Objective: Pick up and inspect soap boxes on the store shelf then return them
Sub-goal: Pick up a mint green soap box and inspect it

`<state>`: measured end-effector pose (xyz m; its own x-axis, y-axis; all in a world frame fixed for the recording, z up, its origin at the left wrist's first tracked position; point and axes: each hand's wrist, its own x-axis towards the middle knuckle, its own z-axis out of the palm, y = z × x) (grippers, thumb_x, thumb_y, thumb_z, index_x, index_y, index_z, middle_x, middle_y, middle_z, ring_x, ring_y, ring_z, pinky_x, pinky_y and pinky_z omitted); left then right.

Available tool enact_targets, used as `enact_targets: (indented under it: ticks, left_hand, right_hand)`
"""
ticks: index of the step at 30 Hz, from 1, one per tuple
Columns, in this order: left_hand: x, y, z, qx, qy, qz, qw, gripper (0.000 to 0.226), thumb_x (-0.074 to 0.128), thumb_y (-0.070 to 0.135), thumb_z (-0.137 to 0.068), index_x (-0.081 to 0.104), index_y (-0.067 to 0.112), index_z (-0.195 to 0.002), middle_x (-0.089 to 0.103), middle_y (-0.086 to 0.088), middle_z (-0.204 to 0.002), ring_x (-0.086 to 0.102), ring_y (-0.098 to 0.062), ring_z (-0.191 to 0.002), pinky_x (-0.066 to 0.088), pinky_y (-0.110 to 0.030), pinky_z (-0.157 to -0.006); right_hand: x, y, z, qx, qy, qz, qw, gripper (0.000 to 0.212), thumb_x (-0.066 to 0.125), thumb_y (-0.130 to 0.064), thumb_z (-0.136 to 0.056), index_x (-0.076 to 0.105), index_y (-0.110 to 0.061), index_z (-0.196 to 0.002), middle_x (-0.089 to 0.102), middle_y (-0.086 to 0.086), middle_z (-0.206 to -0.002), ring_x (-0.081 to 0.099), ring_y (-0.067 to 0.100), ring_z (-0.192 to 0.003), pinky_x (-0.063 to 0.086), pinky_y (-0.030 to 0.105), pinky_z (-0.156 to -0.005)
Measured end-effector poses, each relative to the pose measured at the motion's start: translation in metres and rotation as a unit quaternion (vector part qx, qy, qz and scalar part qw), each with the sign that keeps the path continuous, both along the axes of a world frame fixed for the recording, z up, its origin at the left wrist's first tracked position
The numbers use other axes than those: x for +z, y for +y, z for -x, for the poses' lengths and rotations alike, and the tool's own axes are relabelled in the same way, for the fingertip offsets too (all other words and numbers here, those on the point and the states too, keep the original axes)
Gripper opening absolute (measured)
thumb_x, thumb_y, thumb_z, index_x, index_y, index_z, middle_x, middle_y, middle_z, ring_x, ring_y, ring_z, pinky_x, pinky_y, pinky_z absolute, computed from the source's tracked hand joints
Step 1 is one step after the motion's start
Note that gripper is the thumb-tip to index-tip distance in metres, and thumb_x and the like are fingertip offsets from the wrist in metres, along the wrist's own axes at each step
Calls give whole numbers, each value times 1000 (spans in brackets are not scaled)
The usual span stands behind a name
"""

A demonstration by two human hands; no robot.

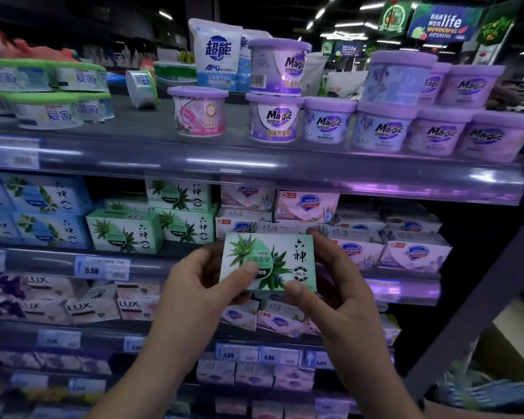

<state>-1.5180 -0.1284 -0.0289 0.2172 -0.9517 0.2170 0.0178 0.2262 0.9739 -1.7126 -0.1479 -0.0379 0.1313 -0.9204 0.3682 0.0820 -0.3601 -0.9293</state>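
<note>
A: Starting with the box. What is it showing?

B: A green soap box [268,261] is sitting at centre frame, held clear of the shelving, with its front face turned to the camera. It is a flat rectangular carton, pale mint with glossy print. Spiky aloe leaves and a teardrop panel are showing, with black brush characters down its right side and a round "99.9" seal under them.

A: Hands?

B: Both are gripping it. The left hand [194,285] is curling round the left end, its thumb [248,270] pressing on the front face. The right hand [336,282] is pinching the right end, with its thumb at the lower corner and a fingertip [311,231] showing over the top edge (the other fingers are hiding behind the carton).

A: Surroundings?

B: Matching green cartons [124,232] are sitting stacked on the middle shelf, left of centre, with blue cartons [46,213] further left. Pinkish Safeguard cartons [307,205] are lying behind and right of the held box. White LUX cartons [88,309] are sitting at lower left under a price tag [102,269] reading 5.50. Along the upper shelf [254,163], which is grey with a shiny lip, round purple-lidded Magic tubs [330,120] are standing in rows, some two high.
</note>
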Motion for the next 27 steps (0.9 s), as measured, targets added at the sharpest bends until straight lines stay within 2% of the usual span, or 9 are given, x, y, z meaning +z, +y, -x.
enact_targets:
  ticks: [2, 5, 9, 12, 15, 18, 21, 24, 27]
  left_hand:
    - [0, 3, 4, -3, -31, 12, 999, 50, 84, 50, -64, 72, 35, -110, 81, 8, -103, 78, -12, -93, 65, -32, -77]
    - [1, 7, 9, -6, -68, 49, 996, 47, 83, 40, -67, 67, 48, -110, 79, 13, -108, 76, -6, -99, 63, -23, -77]
    - [-2, 12, 14, -17, -61, 91, 994, 47, 81, 30, -73, 70, 45, -116, 79, 9, -108, 75, -8, -102, 62, -19, -78]
    - [-5, 13, 15, -31, -38, 111, 993, 45, 75, 27, -80, 72, 44, -122, 77, 11, -119, 71, -6, -113, 62, -21, -82]
    - [-9, 12, 16, -33, -36, 121, 991, 47, 72, 26, -85, 70, 43, -129, 75, 11, -126, 67, -6, -120, 59, -18, -87]
    - [-14, 9, 14, -50, -9, 105, 993, 49, 69, 28, -88, 66, 43, -135, 72, 11, -131, 64, -8, -125, 56, -21, -95]
    - [-16, 6, 11, -60, 42, 81, 994, 47, 65, 25, -90, 67, 37, -135, 74, 8, -130, 68, -13, -122, 58, -27, -94]
    - [-15, 6, 7, -35, 50, 52, 997, 42, 63, 33, -89, 68, 37, -131, 78, 6, -115, 76, -15, -104, 63, -27, -76]
    - [-9, 14, -2, -16, 26, 59, 998, 32, 67, 41, -92, 72, 36, -123, 77, 5, -107, 75, -13, -87, 61, -25, -62]
  right_hand:
    - [2, 3, 7, 19, -8, 11, 1000, 57, 80, -34, -87, 58, -52, -137, 71, -13, -128, 71, 12, -115, 62, 30, -87]
    - [2, 7, 13, 19, 2, 23, 1000, 54, 68, -31, -93, 54, -50, -142, 74, -3, -125, 72, 14, -114, 60, 26, -91]
    - [-3, 11, 17, 6, 2, 22, 1000, 51, 64, -25, -91, 54, -49, -134, 71, -10, -130, 67, 8, -121, 56, 20, -92]
    - [-4, 15, 19, 5, 14, 32, 999, 56, 59, -7, -97, 54, -48, -136, 66, -15, -136, 61, 4, -127, 54, 16, -92]
    - [0, 19, 21, 17, 20, 61, 998, 62, 52, 12, -101, 50, -33, -144, 61, -10, -145, 55, 9, -136, 53, 22, -99]
    - [3, 26, 21, 14, 17, 82, 996, 64, 53, 18, -98, 50, -27, -143, 63, -5, -146, 54, 16, -139, 54, 29, -99]
    - [8, 34, 16, -11, 14, 104, 994, 64, 64, 14, -93, 55, -30, -139, 64, -4, -143, 59, 19, -134, 58, 26, -91]
    - [14, 37, 10, -40, 18, 98, 994, 56, 80, -15, -85, 61, -38, -132, 67, -9, -136, 70, 21, -115, 63, 29, -80]
    - [18, 37, 3, -82, 8, 41, 996, 42, 82, -40, -83, 69, -36, -123, 79, -6, -109, 79, 18, -87, 65, 31, -69]
